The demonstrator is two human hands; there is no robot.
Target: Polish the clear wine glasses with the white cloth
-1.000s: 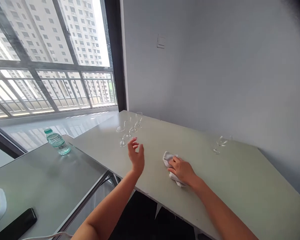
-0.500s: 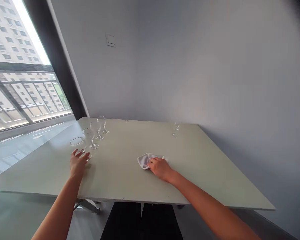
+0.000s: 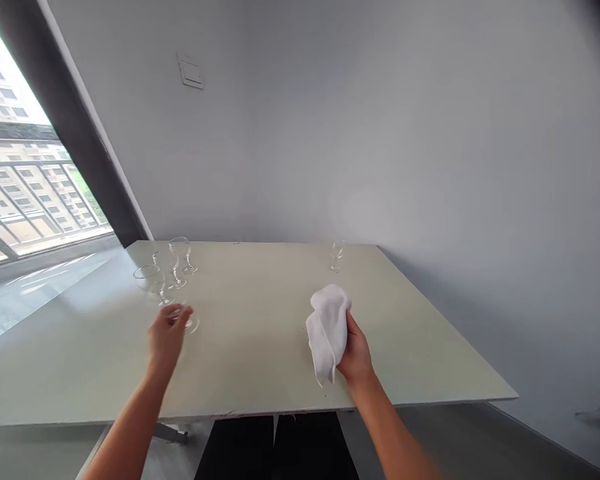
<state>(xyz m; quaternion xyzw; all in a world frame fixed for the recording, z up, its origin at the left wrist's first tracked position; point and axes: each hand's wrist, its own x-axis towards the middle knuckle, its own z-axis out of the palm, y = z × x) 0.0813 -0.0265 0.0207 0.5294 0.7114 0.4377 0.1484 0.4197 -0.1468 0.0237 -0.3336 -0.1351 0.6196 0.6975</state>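
My left hand (image 3: 166,337) grips the stem of a clear wine glass (image 3: 153,283) that tilts to the left just above the pale green table (image 3: 260,347). Two more wine glasses (image 3: 180,257) stand upright behind it, near the table's far left. My right hand (image 3: 354,350) holds a white cloth (image 3: 326,330) lifted off the table, its loose end hanging down. A single small glass (image 3: 337,256) stands alone at the far edge by the wall.
A grey wall with a light switch (image 3: 190,71) runs behind the table. A large window (image 3: 25,193) with a railing and tall buildings outside fills the left. The table's front edge lies close to me, with dark floor below.
My right hand has lifted the cloth off the table. My left hand has closed on the nearest glass's stem and tipped it. The view has swung right, away from the window.
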